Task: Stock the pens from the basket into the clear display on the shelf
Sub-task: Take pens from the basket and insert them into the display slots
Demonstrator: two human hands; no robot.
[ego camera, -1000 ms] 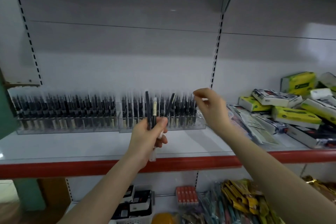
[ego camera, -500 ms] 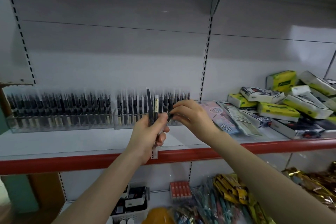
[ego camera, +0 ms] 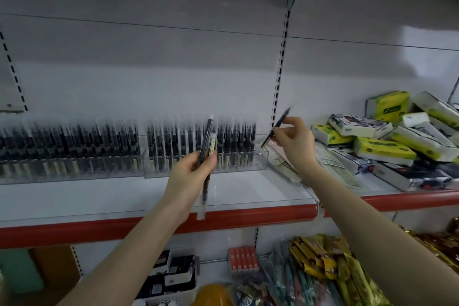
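Note:
My left hand [ego camera: 191, 171] grips a small bunch of black pens [ego camera: 207, 146], upright, in front of the clear display [ego camera: 206, 170] on the white shelf. The display holds several rows of black pens standing upright. My right hand [ego camera: 294, 139] pinches a single black pen [ego camera: 277, 126], tilted, just past the display's right end. A second clear display [ego camera: 69, 171], also full of pens, stands to the left. A white basket [ego camera: 171, 295] shows at the bottom, below the shelf.
Yellow and white boxed packs [ego camera: 387, 146] are piled on the shelf at the right, with flat packets [ego camera: 330, 161] beside my right hand. The shelf has a red front edge [ego camera: 248, 216]. Below lie yellow wrapped packs [ego camera: 330, 266] and a red box [ego camera: 242, 259].
My right hand took one pen from the bunch in my left hand and carried it right and up to the display's right end. The view shifted slightly.

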